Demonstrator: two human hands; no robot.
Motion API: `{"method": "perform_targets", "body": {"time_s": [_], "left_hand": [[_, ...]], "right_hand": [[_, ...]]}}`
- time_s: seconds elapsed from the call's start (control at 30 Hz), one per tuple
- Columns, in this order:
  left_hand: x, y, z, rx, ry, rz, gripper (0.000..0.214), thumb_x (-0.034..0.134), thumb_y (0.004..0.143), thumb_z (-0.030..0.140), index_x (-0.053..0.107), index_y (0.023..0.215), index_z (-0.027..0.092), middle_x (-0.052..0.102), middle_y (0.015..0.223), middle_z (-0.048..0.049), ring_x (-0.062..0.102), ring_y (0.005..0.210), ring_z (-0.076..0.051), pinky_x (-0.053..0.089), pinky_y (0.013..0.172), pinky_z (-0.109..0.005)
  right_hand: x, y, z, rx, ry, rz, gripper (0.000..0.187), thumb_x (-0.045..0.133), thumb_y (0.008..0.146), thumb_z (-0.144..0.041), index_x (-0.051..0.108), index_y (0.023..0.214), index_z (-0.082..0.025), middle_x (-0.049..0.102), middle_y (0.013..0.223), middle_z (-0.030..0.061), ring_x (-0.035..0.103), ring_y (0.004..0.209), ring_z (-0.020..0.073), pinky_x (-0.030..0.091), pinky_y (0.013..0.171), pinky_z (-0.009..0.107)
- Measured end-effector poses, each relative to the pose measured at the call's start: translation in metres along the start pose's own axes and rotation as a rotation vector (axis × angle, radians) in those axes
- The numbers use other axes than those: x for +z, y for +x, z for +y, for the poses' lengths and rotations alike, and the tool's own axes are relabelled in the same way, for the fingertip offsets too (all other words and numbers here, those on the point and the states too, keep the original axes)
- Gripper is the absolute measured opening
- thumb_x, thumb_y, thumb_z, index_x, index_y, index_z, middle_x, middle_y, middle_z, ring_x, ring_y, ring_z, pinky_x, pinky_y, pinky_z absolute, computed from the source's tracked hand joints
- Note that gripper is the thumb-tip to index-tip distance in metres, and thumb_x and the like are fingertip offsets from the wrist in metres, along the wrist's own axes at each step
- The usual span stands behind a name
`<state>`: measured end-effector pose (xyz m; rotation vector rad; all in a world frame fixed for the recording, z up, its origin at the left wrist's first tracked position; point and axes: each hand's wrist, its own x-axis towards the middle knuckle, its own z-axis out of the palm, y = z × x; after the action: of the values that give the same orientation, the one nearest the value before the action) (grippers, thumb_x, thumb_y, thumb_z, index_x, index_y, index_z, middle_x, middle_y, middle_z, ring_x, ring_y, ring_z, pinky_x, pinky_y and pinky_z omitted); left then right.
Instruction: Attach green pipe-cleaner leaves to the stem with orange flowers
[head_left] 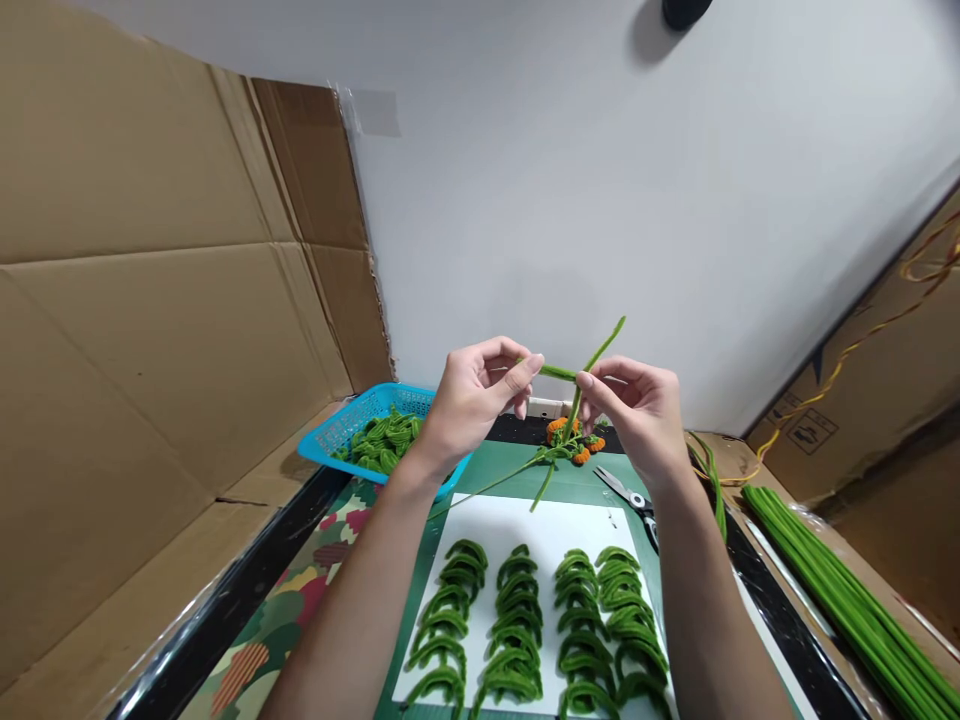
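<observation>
Above the white sheet (525,525), your left hand (469,400) and right hand (637,410) each pinch the same green pipe cleaner (559,373), scissors (626,492) just beside the sheet.

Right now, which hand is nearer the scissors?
The right hand. It is raised just above and behind the scissors, pinching the green pipe cleaner. The left hand holds the pipe cleaner's other end, farther to the left.
</observation>
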<state>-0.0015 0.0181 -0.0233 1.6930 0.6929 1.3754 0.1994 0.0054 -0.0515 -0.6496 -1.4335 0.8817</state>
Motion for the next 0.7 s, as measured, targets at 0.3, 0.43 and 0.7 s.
{"method": "perform_targets", "body": {"time_s": [0.3,0.43,0.7], "left_hand": [[0.000,0.001,0.001,-0.119,-0.083,0.216,0.045,0.088,0.081,0.056,0.069,0.083,0.015,0.070,0.075,-0.0047,0.057,0.042,-0.008,0.027,0.032,-0.020],[0.002,0.000,0.001,-0.105,-0.040,0.142,0.048,0.082,0.087,0.059,0.069,0.080,0.014,0.071,0.074,-0.0063,0.059,0.043,-0.009,0.032,0.032,-0.019],[0.003,0.003,-0.009,-0.131,-0.006,0.063,0.048,0.086,0.083,0.057,0.068,0.079,0.014,0.069,0.070,-0.0052,0.055,0.040,-0.009,0.027,0.031,-0.019]], "right_hand": [[0.007,0.000,-0.002,-0.108,-0.033,0.122,0.031,0.087,0.084,-0.040,0.068,0.080,-0.015,0.060,0.066,-0.0001,0.059,0.052,0.0090,0.050,0.047,0.021],[0.004,0.000,-0.004,-0.138,-0.082,0.095,0.028,0.085,0.087,-0.037,0.070,0.083,-0.015,0.062,0.066,0.0006,0.060,0.052,0.0096,0.051,0.049,0.022],[0.005,0.001,0.003,-0.190,-0.164,0.137,0.025,0.080,0.091,-0.038,0.071,0.084,-0.016,0.063,0.070,0.0016,0.060,0.055,0.0097,0.052,0.053,0.024]]}}
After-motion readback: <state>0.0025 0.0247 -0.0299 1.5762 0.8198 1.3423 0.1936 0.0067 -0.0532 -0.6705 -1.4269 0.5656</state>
